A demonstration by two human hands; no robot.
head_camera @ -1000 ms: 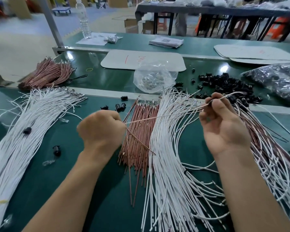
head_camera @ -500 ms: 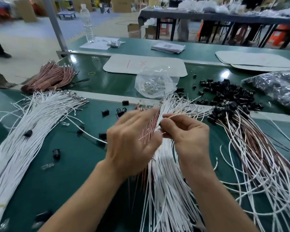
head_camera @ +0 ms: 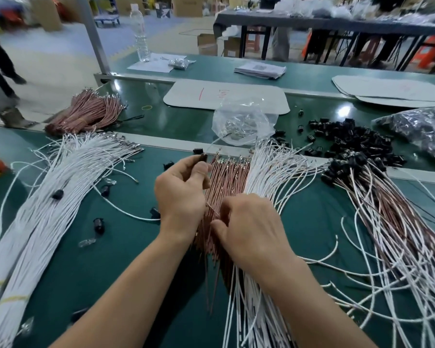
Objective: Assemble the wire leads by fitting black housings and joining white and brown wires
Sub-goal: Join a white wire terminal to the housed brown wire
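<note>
Indoors, on the green workbench (head_camera: 86, 259), the left hand (head_camera: 183, 192) pinches a black housing (head_camera: 201, 158). The right hand (head_camera: 251, 232) curls into brown wires (head_camera: 226, 177), grasp unclear. A bottle (head_camera: 141, 33) stands at eleven o'clock.

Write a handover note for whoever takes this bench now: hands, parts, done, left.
Left hand: pinches a black housing.
Right hand: fingers curled into the brown wires; whether it grips one is unclear.
Parts: white wires lie right of the brown; loose housings are heaped far right.
Done: fitted leads fan out at the right.
Left: most wires and housings are not yet joined.
</note>
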